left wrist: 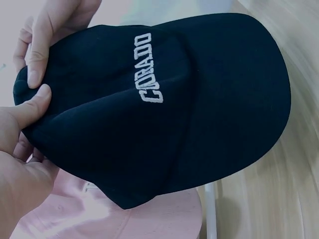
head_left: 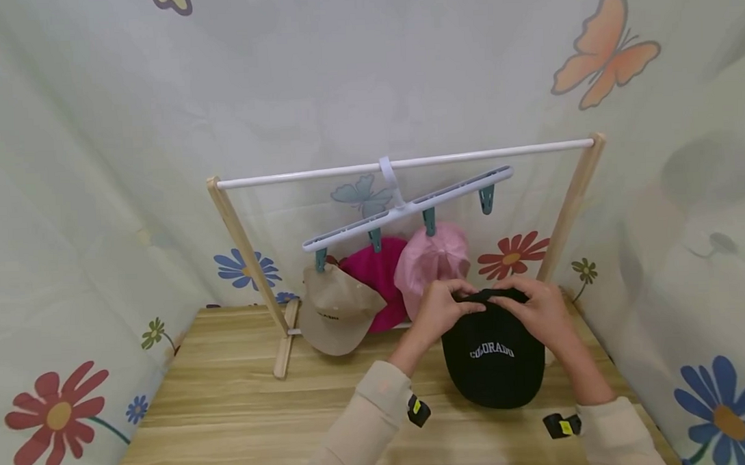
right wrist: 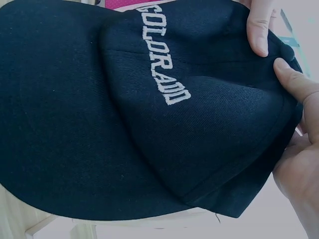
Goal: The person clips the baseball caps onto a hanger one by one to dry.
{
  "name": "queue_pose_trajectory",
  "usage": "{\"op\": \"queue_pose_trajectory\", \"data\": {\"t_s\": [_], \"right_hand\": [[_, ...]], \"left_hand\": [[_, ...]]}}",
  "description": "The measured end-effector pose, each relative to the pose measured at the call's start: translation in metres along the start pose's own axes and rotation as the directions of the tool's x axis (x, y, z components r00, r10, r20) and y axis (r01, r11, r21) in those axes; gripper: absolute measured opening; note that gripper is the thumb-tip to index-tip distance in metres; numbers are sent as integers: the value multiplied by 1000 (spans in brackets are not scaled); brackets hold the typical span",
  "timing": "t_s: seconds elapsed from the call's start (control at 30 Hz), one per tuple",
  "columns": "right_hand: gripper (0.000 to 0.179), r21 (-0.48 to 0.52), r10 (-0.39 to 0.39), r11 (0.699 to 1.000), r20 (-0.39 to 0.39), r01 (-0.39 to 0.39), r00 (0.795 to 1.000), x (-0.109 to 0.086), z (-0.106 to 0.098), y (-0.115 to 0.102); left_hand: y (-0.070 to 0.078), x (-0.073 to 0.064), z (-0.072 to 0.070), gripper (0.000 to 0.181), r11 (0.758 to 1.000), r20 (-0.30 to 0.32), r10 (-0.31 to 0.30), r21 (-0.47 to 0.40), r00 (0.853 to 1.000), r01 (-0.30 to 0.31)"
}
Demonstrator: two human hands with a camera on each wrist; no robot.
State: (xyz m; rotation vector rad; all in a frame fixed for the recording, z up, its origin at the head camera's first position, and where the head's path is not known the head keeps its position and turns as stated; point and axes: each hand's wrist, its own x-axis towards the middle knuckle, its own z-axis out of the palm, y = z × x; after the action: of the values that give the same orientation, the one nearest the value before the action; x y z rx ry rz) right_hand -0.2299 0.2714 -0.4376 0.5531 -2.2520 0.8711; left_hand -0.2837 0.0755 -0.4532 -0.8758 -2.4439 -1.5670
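A black baseball cap (head_left: 497, 365) with white COLORADO lettering hangs from both hands, its brim pointing down toward the table. The left hand (head_left: 441, 305) pinches the crown's top edge between thumb and fingers. On the other side of that edge, the right hand (head_left: 538, 309) pinches it the same way, the two thumbs close together. Behind the hands, a pale hanger (head_left: 408, 207) with green clips tilts up to the right. Its clips hold a beige cap (head_left: 338, 305), a magenta cap (head_left: 383, 280) and a pink cap (head_left: 431, 258). The rightmost clip (head_left: 486, 199) holds nothing.
The hanger hooks over the white rod (head_left: 493, 153) of a small rack with wooden legs (head_left: 244, 254). It stands on a wood-grain table (head_left: 231, 415). Around it hangs a pale cloth backdrop (head_left: 293, 78) printed with flowers and butterflies.
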Motion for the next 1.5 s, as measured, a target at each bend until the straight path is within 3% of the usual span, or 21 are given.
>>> {"op": "queue_pose_trajectory", "data": {"t_s": [0.47,0.8,1.1,1.5], "right_hand": [[23,-36,39,999,5,-39,999,2,0,3],[28,-36,12,999,-17,-13,1000,5,-13,2],[28,-45,-18,999,-26,17,999,13,-23,2],[24,-64,29,997,-18,-30,999,21,-29,4]], "left_hand": [[4,7,0,24,1000,-2,-27,6,1000,27],[15,12,3,26,1000,-10,8,12,1000,-8],[25,20,4,22,1000,-17,4,3,1000,-4],[29,31,6,21,999,-41,36,16,999,-35]]}}
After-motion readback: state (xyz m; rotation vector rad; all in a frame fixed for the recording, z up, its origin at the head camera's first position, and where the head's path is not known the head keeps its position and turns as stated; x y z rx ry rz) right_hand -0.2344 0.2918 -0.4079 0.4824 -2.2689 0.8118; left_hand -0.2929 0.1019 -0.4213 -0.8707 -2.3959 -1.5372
